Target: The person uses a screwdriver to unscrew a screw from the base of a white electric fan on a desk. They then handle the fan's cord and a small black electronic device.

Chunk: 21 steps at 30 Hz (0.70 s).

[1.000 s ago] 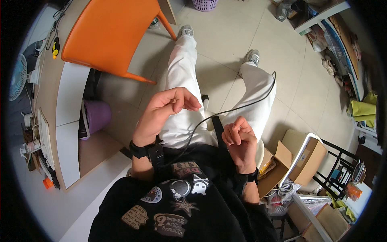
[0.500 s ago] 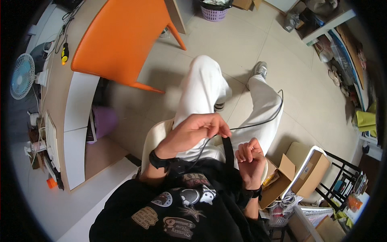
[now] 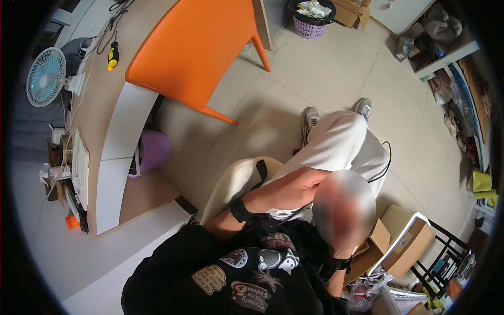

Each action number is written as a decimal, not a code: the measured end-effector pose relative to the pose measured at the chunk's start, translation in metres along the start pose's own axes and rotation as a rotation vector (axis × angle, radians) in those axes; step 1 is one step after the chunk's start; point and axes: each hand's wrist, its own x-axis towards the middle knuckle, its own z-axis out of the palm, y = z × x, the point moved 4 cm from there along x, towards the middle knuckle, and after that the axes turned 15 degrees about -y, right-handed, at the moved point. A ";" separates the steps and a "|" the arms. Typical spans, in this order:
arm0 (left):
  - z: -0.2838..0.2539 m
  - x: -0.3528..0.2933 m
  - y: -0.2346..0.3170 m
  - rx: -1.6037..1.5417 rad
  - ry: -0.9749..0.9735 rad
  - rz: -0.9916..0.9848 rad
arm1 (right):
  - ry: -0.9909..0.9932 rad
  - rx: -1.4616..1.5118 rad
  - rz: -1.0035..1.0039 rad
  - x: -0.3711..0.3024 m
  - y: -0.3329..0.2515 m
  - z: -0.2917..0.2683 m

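My left hand (image 3: 308, 182) reaches across my lap, right up against my right hand (image 3: 344, 223). A round blurred patch covers my right hand and the left fingertips, so neither grip can be made out. A thin black cable (image 3: 388, 163) loops over my white trouser leg on the right and runs in behind the patch. Another dark line lies under my left wrist near the shirt. Black bands with small devices circle both wrists. Both forearms come up from the black printed shirt (image 3: 247, 278).
An orange chair (image 3: 194, 52) stands at the desk (image 3: 113, 100), which holds a yellow-black screwdriver (image 3: 113, 56) and a small fan (image 3: 47, 77). Open cardboard boxes (image 3: 407, 247) are close on my right. A purple basket (image 3: 310, 27) sits at the back, a shelf (image 3: 446, 58) at the far right.
My left hand has moved right to meet my right hand. My legs have come together on the right. The black strap seen hanging between the hands is out of sight. The view has shifted.
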 end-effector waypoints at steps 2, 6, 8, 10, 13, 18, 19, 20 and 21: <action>-0.001 0.004 0.000 0.056 -0.031 -0.013 | 0.002 -0.009 -0.018 -0.003 0.000 0.000; 0.003 0.009 0.006 0.085 -0.054 0.014 | 0.067 0.011 -0.051 -0.011 -0.002 0.005; 0.004 0.008 0.006 0.088 -0.065 -0.018 | 0.062 0.010 -0.071 -0.016 -0.001 0.006; 0.006 0.009 0.003 0.074 -0.059 -0.045 | 0.026 -0.018 -0.083 -0.021 -0.001 0.005; 0.015 0.007 0.011 0.115 -0.068 -0.023 | 0.008 0.011 -0.087 -0.027 -0.001 0.001; 0.002 -0.008 0.024 0.179 0.027 0.050 | 0.161 0.009 -0.111 -0.036 -0.004 -0.011; -0.002 -0.016 0.026 0.128 0.088 0.098 | 0.190 0.010 -0.111 -0.035 -0.006 -0.012; -0.006 -0.027 0.029 0.160 0.138 0.106 | 0.220 0.007 -0.111 -0.034 -0.006 -0.013; -0.010 -0.036 0.031 0.190 0.179 0.115 | 0.255 0.003 -0.115 -0.034 -0.006 -0.016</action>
